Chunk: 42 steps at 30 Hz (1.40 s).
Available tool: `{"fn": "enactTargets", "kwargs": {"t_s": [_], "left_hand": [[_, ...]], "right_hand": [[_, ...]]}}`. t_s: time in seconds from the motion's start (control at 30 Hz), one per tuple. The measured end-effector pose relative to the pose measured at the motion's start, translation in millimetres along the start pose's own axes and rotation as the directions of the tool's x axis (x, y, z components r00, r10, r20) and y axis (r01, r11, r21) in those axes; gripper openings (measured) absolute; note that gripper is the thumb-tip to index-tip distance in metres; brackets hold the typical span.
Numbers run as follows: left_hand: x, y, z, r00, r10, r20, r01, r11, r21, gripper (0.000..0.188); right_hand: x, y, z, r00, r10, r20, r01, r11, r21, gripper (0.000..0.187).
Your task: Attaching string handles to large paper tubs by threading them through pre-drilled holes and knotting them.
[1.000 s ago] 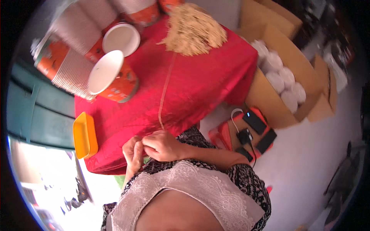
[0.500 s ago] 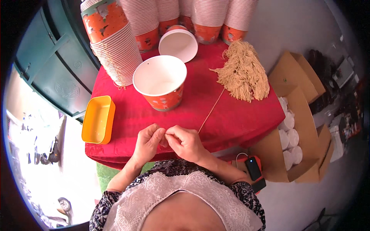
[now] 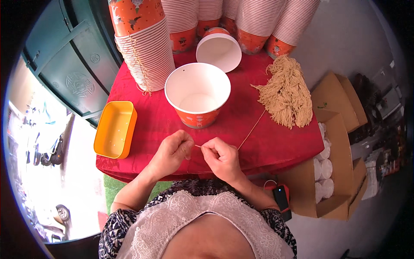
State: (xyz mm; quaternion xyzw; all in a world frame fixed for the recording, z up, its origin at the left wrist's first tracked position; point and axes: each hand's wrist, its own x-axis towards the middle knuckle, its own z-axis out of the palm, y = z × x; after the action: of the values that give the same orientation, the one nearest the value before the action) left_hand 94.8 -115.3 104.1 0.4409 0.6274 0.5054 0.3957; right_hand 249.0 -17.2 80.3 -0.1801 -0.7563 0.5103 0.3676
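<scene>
My left hand is closed in a pinch, and my right hand is pinched too. A short stretch of thin beige string spans the gap between them. From my right hand it runs on over the red cloth to a loose bundle of the same strings. Just beyond my hands an orange paper bucket with a white inside stands upright, with a small dark hole near its rim. Behind it a second paper bucket lies tipped on its side, mouth toward me.
Tall stacks of nested buckets line the table's far side, the left one with strings hanging down it. A yellow plastic box sits at the left edge of the red tablecloth. Right of the table, a cardboard box holds white round items.
My hands have moved apart from each other, and string now shows stretched between them. The whole view has shifted slightly, so the table appears further right. The buckets and bundle stay in place.
</scene>
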Motion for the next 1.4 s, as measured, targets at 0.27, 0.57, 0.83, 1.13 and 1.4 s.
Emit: {"fn": "enactTargets", "kwargs": {"t_s": [0.27, 0.57, 0.83, 1.13, 1.4], "left_hand": [[11.2, 46.8, -25.8, 0.960, 0.221, -0.173, -0.188, 0.964, 0.187, 0.008], [77.6, 83.4, -47.0, 0.908, 0.419, 0.029, -0.371, 0.768, 0.521, 0.010], [115.1, 70.1, -57.7, 0.888, 0.174, 0.427, -0.400, 0.750, 0.527, 0.022], [134.4, 70.0, -44.9, 0.819, 0.021, 0.574, -0.380, 0.769, 0.514, 0.029], [144.3, 64.3, -36.4, 0.725, 0.070, 0.685, -0.458, 0.792, 0.404, 0.022]], "right_hand": [[24.1, 7.7, -16.7, 0.938, -0.111, -0.328, 0.071, 0.989, -0.131, 0.016], [43.5, 11.0, -14.9, 0.922, -0.133, -0.364, 0.043, 0.969, -0.245, 0.019], [45.3, 11.4, -10.2, 0.938, -0.093, -0.334, 0.023, 0.978, -0.208, 0.019], [50.4, 15.8, -12.0, 0.941, -0.099, -0.324, 0.021, 0.971, -0.237, 0.018], [59.2, 16.5, -8.2, 0.939, -0.142, -0.313, 0.058, 0.964, -0.261, 0.017]]}}
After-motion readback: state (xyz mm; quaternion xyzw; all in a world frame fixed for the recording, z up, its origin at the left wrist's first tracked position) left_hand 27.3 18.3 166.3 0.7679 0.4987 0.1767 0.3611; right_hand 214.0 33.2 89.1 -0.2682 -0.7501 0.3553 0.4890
